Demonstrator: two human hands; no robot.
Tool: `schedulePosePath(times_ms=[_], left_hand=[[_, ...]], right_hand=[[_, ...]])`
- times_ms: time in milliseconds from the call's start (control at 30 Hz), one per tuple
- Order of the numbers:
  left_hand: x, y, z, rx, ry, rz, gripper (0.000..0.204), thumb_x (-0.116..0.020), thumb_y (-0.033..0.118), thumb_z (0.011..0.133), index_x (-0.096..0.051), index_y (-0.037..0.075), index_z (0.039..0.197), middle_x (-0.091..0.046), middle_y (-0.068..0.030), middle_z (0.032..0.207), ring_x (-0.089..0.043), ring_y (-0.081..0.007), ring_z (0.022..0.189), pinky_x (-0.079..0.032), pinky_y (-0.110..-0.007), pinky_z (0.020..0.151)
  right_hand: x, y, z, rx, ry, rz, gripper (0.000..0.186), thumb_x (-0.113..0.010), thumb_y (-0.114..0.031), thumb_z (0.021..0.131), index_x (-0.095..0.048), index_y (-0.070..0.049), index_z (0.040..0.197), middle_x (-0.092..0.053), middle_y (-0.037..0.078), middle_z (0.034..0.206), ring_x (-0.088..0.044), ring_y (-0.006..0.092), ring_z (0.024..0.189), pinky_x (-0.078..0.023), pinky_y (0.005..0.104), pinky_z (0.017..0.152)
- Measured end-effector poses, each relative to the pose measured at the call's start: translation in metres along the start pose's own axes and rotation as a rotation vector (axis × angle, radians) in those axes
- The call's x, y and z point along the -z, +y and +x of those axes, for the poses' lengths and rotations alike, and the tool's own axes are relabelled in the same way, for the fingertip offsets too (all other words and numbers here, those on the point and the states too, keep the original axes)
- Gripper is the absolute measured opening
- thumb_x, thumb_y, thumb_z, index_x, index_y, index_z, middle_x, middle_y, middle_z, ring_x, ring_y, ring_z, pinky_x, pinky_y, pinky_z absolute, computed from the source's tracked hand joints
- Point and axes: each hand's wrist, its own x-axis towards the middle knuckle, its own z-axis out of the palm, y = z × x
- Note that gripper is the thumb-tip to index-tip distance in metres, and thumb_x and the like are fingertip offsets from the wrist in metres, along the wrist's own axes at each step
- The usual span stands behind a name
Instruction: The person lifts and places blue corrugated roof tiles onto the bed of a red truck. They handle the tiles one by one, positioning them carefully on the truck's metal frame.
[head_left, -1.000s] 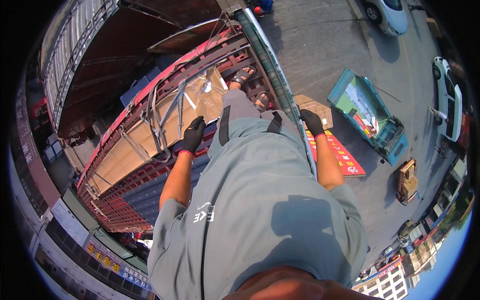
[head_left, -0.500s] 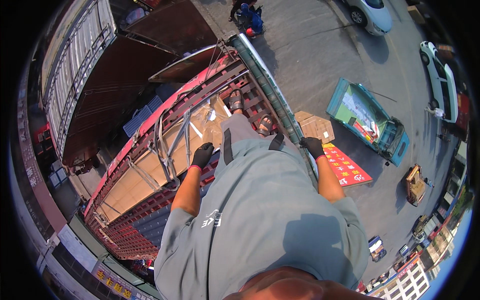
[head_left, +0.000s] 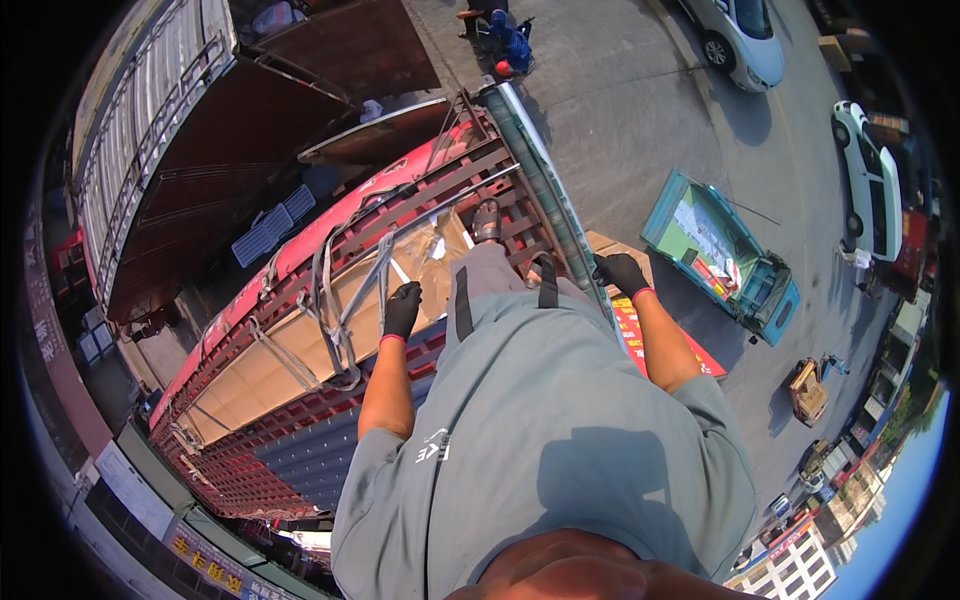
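Note:
My left hand (head_left: 403, 310), in a black glove, is closed in a loose fist beside grey straps (head_left: 345, 300) that cross a long brown cardboard piece (head_left: 265, 375). In a matching glove, my right hand (head_left: 620, 272) has its fingers curled in, at the outer edge of a long dark green roll (head_left: 545, 180). I cannot tell whether it touches the roll. Nothing shows in either hand. My sandalled left foot (head_left: 487, 220) stands on the red slatted frame (head_left: 455, 205) atop a truck load; my right foot is mostly hidden by my trousers.
Beyond the roll the load drops off to the road, where a teal three-wheeled cargo vehicle (head_left: 720, 260) and white cars (head_left: 740, 45) stand. A red lettered board (head_left: 628, 325) shows past my right arm. Another truck with high dark red sides (head_left: 215, 170) is at the left.
My feet have shifted on the frame, and the right one is now more covered by my trousers. Both hands stay curled at my sides, while the surroundings have swung slightly in view.

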Motion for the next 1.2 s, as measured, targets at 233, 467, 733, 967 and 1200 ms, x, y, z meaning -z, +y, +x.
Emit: schedulePosePath(times_ms=[233,467,733,967,1200], left_hand=[[0.02,0.008,0.019,0.071,0.043,-0.051,0.035,-0.061,0.029,0.087,-0.067,0.002,0.109,-0.069,-0.0058,0.096,-0.064,-0.0159,0.083,-0.049,-0.029,0.072],[0.034,0.019,0.029,0.088,0.063,-0.097,0.035,-0.061,0.03,0.087,-0.067,0.003,0.108,-0.068,-0.005,0.095,-0.064,-0.016,0.084,-0.05,-0.03,0.073],[0.05,0.023,0.036,0.102,0.056,-0.03,0.029,-0.06,0.027,0.089,-0.067,0.005,0.106,-0.067,-0.0037,0.096,-0.064,-0.016,0.085,-0.05,-0.03,0.072],[0.045,0.014,0.021,0.196,0.071,-0.11,0.032,-0.062,0.029,0.089,-0.067,0.004,0.108,-0.068,-0.0064,0.099,-0.066,-0.0189,0.089,-0.051,-0.031,0.076],[0.06,-0.015,0.047,0.231,0.1,-0.14,0.034,-0.063,0.026,0.087,-0.065,0.0,0.108,-0.068,-0.0101,0.1,-0.066,-0.0184,0.087,-0.051,-0.03,0.075]], right_hand=[[0.02,-0.107,0.066,-0.01,-0.011,0.058,0.046,-0.055,-0.039,0.093,-0.071,0.001,0.075,-0.069,0.01,0.068,-0.066,0.017,0.058,-0.051,0.0307,0.062],[0.018,-0.155,0.092,0.101,0.007,-0.074,0.048,-0.052,-0.042,0.093,-0.072,0.0,0.079,-0.071,0.011,0.072,-0.069,0.0205,0.066,-0.051,0.0327,0.067],[0.022,-0.075,0.129,0.32,0.114,-0.299,0.006,-0.061,-0.016,0.079,-0.06,-0.012,0.084,-0.066,0.01,0.072,-0.065,0.029,0.067,-0.049,0.0419,0.06],[0.006,-0.035,0.183,0.346,0.017,-0.684,0.016,-0.055,-0.023,0.085,-0.065,-0.01,0.085,-0.069,0.01,0.076,-0.067,0.0281,0.07,-0.051,0.0404,0.064],[-0.024,-0.088,0.256,0.287,-0.034,-0.626,0.017,-0.06,-0.024,0.079,-0.071,-0.012,0.074,-0.069,0.013,0.078,-0.067,0.0317,0.073,-0.052,0.0423,0.068]])
